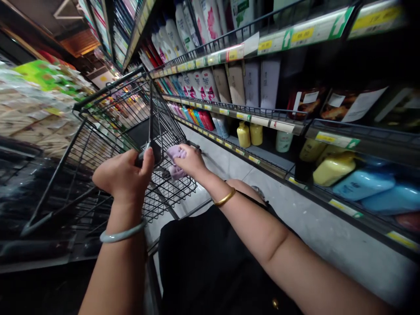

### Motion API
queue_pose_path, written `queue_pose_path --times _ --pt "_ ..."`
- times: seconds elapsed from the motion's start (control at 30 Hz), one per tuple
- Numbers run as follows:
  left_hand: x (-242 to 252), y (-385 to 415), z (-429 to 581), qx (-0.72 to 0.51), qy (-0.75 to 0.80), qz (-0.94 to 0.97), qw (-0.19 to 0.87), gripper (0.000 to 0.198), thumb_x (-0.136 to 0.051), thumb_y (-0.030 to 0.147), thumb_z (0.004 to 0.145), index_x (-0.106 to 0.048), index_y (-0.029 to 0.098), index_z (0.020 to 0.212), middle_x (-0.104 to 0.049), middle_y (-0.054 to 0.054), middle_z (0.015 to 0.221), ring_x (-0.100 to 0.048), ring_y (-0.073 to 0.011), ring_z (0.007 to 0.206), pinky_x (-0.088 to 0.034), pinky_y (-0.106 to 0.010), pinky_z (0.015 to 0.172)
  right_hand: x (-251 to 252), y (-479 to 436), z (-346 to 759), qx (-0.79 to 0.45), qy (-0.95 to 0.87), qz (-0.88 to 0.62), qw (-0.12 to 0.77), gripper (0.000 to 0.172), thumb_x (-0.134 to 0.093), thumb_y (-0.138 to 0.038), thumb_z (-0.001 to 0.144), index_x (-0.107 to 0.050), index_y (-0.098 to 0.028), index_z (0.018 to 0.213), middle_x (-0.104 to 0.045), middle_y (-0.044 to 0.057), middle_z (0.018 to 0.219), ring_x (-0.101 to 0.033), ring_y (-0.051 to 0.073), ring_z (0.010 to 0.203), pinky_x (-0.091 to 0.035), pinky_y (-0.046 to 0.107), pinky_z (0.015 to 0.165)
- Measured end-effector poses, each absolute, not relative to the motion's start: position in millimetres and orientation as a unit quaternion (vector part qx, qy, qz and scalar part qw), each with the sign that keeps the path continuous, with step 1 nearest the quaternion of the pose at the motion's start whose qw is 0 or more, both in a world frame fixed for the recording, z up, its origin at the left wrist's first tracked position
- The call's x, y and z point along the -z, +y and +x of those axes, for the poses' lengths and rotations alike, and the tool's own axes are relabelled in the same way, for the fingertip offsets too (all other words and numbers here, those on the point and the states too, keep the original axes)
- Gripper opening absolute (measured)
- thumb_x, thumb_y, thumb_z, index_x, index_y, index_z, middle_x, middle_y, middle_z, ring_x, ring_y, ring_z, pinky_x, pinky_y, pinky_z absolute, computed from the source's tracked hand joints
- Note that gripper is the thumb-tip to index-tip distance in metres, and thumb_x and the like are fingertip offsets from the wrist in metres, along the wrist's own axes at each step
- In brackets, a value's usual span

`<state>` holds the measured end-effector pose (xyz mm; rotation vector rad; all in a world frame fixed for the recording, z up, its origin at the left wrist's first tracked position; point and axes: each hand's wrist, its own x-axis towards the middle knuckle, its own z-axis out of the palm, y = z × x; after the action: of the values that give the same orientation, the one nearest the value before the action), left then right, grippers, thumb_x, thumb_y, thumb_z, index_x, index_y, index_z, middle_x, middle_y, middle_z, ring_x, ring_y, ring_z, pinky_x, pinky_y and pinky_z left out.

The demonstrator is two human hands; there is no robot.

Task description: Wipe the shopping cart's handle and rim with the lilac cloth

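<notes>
My left hand (126, 168) is closed round a dark handle (140, 158), its thumb pressed on top near a shiny metal end. Whether that handle is part of the cart I cannot tell. Bunched in my right hand (193, 162) is a purple cloth (177, 161), held over the wire mesh of a black shopping cart (164, 186). The cart stands tilted in view just in front of me, and its wire basket reaches away to the upper left. My fingers partly hide the cloth.
Shelves on the right hold bottles, among them yellow bottles (243, 134) and blue bottles (364, 183) low down. Price tags line the shelf edge (344, 208). Blurred packaged goods (36, 105) are stacked at left. Grey floor (292, 205) runs beside the shelves.
</notes>
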<state>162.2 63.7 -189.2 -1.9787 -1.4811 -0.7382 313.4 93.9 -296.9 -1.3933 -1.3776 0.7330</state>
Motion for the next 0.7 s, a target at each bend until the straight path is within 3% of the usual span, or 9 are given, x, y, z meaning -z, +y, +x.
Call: queue_pose_path --times 0.1,0.2,0.3,0.4,0.53,0.6,0.7 --pt "189 67 158 0.269 -0.543 -0.747 0.272 0.055 -0.053 0.058 0.095 -0.026 0.024 0.061 -0.025 0.001 0.057 -0.019 -0.0172 0.056 -0.007 -0.036 0.067 307 92 318 -0.296 -0.597 -0.639 0.384 0.036 -0.070 -0.026 0.083 -0.071 -0.029 0.118 -0.074 0.006 0.127 -0.069 0.026 0.119 -0.055 0.034 0.095" --pt "189 67 154 0.273 -0.554 -0.740 0.267 0.055 -0.051 0.059 0.094 -0.026 0.024 0.061 -0.025 0.001 0.058 -0.019 -0.0181 0.056 -0.007 -0.035 0.067 318 93 319 -0.327 -0.592 -0.667 0.312 0.029 -0.080 -0.015 0.069 -0.076 -0.020 0.097 -0.078 0.015 0.113 -0.072 0.036 0.111 -0.057 0.043 0.090" --pt "189 67 150 0.274 -0.555 -0.743 0.257 0.054 -0.049 0.059 0.096 -0.026 0.025 0.061 -0.025 0.001 0.058 -0.020 -0.0191 0.056 -0.007 -0.035 0.066 316 93 314 -0.320 -0.604 -0.646 0.340 0.028 -0.072 -0.021 0.079 -0.073 -0.024 0.107 -0.077 0.010 0.118 -0.072 0.029 0.113 -0.056 0.037 0.091" --pt "190 68 146 0.286 -0.550 -0.740 0.261 0.056 -0.048 0.060 0.096 -0.025 0.024 0.060 -0.023 0.001 0.058 -0.019 -0.0183 0.055 -0.006 -0.036 0.066 302 92 305 -0.318 -0.594 -0.594 0.439 0.034 -0.059 -0.032 0.093 -0.064 -0.029 0.127 -0.075 0.002 0.124 -0.071 0.018 0.110 -0.055 0.025 0.089" --pt "190 67 145 0.291 -0.551 -0.735 0.268 0.056 -0.052 0.059 0.093 -0.025 0.023 0.059 -0.021 0.002 0.057 -0.017 -0.0163 0.056 -0.006 -0.036 0.066 298 92 298 -0.293 -0.554 -0.514 0.585 0.037 -0.064 -0.029 0.090 -0.064 -0.025 0.127 -0.073 0.003 0.125 -0.068 0.018 0.114 -0.055 0.026 0.097" --pt "189 65 146 0.280 -0.550 -0.743 0.259 0.055 -0.052 0.058 0.094 -0.026 0.023 0.060 -0.023 0.002 0.058 -0.018 -0.0161 0.056 -0.007 -0.036 0.066 306 93 299 -0.285 -0.552 -0.553 0.556 0.036 -0.066 -0.025 0.087 -0.066 -0.026 0.123 -0.071 0.005 0.129 -0.066 0.022 0.121 -0.054 0.032 0.104" --pt "189 63 148 0.280 -0.549 -0.745 0.255 0.056 -0.050 0.061 0.095 -0.027 0.023 0.060 -0.023 0.002 0.058 -0.018 -0.0158 0.056 -0.008 -0.037 0.065 320 97 303 -0.318 -0.545 -0.626 0.459 0.032 -0.064 -0.021 0.085 -0.069 -0.024 0.116 -0.072 0.010 0.121 -0.067 0.029 0.118 -0.055 0.041 0.103"
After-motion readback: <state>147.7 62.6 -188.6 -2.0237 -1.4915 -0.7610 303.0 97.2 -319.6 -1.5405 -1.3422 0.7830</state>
